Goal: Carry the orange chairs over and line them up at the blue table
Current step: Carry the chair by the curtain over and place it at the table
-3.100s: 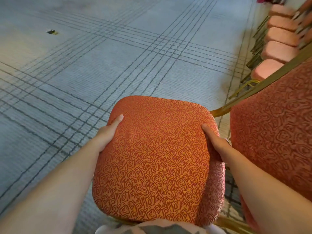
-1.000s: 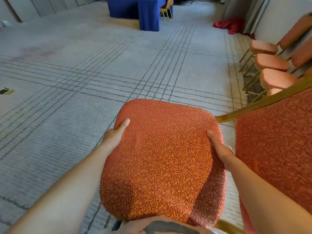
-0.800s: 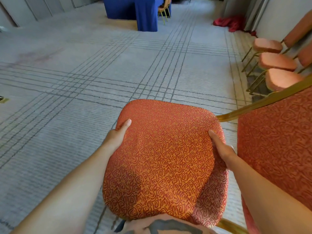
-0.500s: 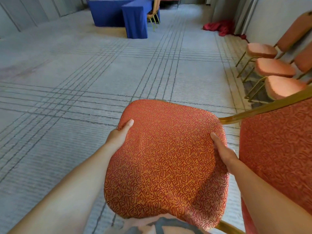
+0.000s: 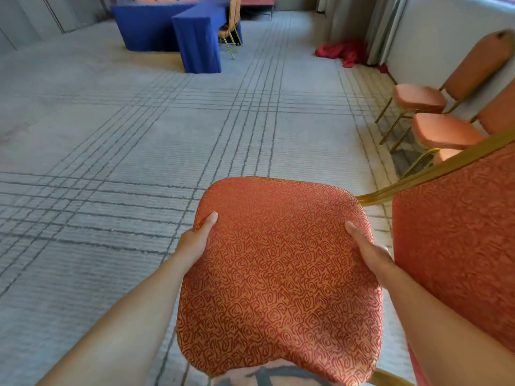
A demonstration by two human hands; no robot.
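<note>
I carry an orange patterned chair (image 5: 278, 274) off the floor, its seat facing up in front of me and its backrest (image 5: 459, 246) at my right. My left hand (image 5: 195, 240) grips the seat's left edge, thumb on top. On the seat's right edge my right hand (image 5: 367, 252) grips the same way. Fingers of both hands are hidden under the cushion. The blue table (image 5: 178, 32) stands far ahead across the carpet, with one orange chair (image 5: 231, 26) at its right side.
More orange chairs (image 5: 423, 98) stand in a row along the white wall at the right. A red cloth (image 5: 342, 51) lies on the floor by the curtains. Wide grey lined carpet (image 5: 139, 151) stretches between me and the table.
My view has lifted from the floor towards the far room, and the blue table has come into sight and grown nearer. Both hands keep the same hold on the seat.
</note>
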